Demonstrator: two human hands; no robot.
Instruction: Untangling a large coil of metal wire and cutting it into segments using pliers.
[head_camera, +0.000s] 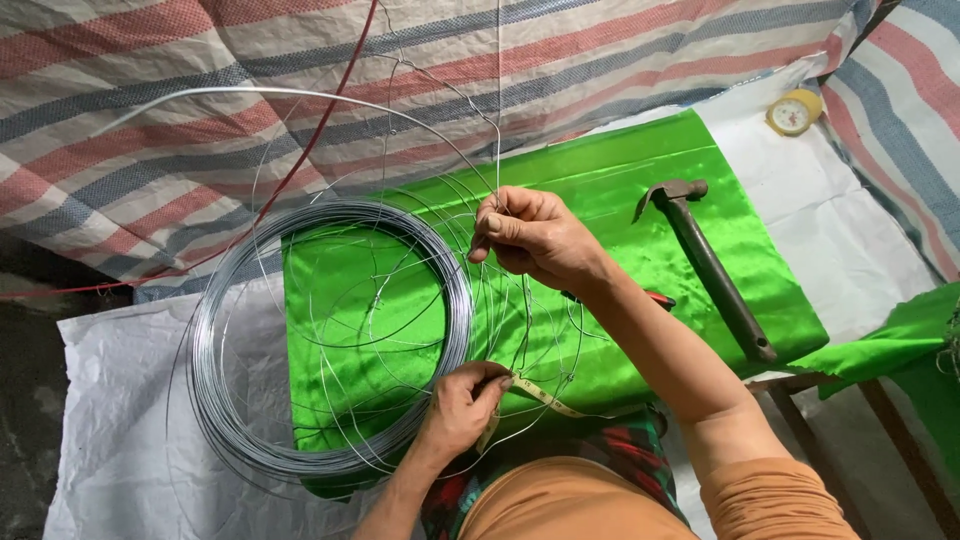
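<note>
We've got the wire coil (330, 340) on the cloth's (600, 190) left edge, hammer (710, 265) along its right edge, tape roll (793, 112) beyond the far right corner.

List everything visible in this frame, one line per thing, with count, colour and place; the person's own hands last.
wire coil: one, grey, lying left on the green cloth and white sheet.
loose wire loops: several, thin grey, rising from the coil toward both hands.
measuring tape: one, yellowish, at the left hand.
green cloth: one, shiny green, centre.
hammer: one, dark and rusty, on the cloth at right.
tape roll: one, yellow, upper right.
striped tarp: one, red, blue and white, behind.
white sheet: one, lower left.
left hand: pinching wire and tape.
right hand: pinching wire.
</note>
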